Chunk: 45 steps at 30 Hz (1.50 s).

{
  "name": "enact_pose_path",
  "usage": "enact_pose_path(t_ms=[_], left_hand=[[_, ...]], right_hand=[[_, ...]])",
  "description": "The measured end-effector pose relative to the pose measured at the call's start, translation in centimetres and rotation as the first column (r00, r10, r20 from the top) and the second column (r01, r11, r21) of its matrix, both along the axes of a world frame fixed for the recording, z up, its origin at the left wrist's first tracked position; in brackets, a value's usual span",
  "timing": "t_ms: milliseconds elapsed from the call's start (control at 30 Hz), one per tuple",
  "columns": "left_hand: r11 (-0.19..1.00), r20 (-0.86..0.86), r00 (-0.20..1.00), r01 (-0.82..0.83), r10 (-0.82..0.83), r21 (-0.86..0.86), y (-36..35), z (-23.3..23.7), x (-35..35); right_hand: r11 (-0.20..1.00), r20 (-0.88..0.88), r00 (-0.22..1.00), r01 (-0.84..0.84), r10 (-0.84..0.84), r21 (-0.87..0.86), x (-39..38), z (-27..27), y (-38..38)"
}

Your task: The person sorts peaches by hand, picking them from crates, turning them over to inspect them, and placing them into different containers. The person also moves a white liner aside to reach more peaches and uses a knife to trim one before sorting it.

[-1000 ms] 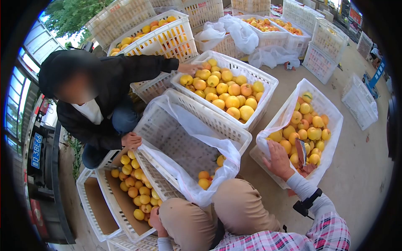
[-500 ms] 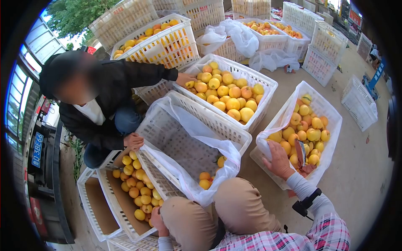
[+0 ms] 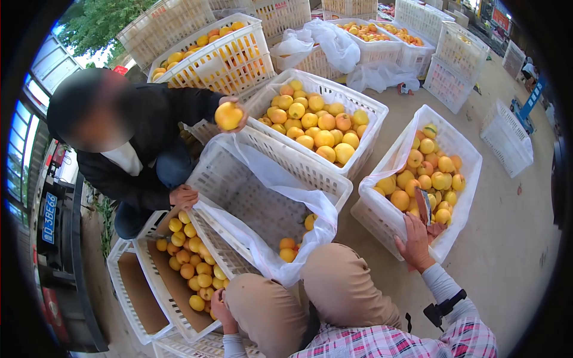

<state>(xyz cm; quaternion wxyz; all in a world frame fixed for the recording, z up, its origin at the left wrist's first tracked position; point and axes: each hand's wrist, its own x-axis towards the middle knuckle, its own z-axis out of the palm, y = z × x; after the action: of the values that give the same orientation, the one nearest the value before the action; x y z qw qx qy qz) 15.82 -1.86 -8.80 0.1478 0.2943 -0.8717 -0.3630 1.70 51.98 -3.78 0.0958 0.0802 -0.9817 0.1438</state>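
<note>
On the near rim of the right-hand lined crate (image 3: 382, 224), full of yellow-orange fruit (image 3: 443, 180), rests my right hand (image 3: 415, 244), fingers apart and holding nothing. A brown-and-grey scrap (image 3: 424, 206) lies on the fruit just beyond my fingertips. My left hand (image 3: 223, 311) is beside my left knee, at the edge of a cardboard-lined crate of fruit (image 3: 196, 262); its fingers are partly hidden by the knee. Before my knees, a crate with a white plastic liner (image 3: 280, 197) holds a few fruits (image 3: 288, 249) at its near end.
A co-worker (image 3: 137, 143) crouches at the left, with a fruit (image 3: 228, 116) in one hand and the other hand on the lined crate's rim. A full crate (image 3: 322, 134) stands behind it. Stacked crates (image 3: 456, 65) stand farther back; an empty-looking crate (image 3: 506, 138) is at the right.
The co-worker's hand has lifted from the full crate with a fruit. My right hand has shifted right and nearer along the crate's rim. The whole view has shifted slightly.
</note>
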Motion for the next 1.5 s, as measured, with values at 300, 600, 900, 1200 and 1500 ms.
enact_pose_path(t_ms=[300,600,900,1200,1500], left_hand=[[0.999,-0.105,0.994,-0.026,0.022,-0.03,-0.3,1.6,-1.4],[0.969,-0.109,0.971,0.198,-0.215,-0.148,1.3,5.9,-8.3],[0.65,-0.178,0.626,0.727,-0.76,-0.22,6.1,9.0,-20.5],[0.376,-0.023,0.381,0.919,-0.924,0.116,1.9,7.3,-17.1],[0.327,-0.046,0.331,0.943,-0.943,0.065,1.7,5.9,-17.0]], right_hand=[[0.98,-0.062,0.988,-0.148,0.141,-0.133,-3.5,3.9,-2.5],[0.734,0.179,0.725,-0.592,0.665,-0.333,-12.8,8.4,-13.5],[0.435,0.79,-0.032,-0.821,0.612,-0.37,-18.7,-0.8,-30.2],[0.209,0.926,0.193,-0.969,0.324,0.129,-23.7,2.1,-21.0],[0.334,0.86,0.285,-0.932,0.424,0.144,-24.9,3.7,-20.2]])
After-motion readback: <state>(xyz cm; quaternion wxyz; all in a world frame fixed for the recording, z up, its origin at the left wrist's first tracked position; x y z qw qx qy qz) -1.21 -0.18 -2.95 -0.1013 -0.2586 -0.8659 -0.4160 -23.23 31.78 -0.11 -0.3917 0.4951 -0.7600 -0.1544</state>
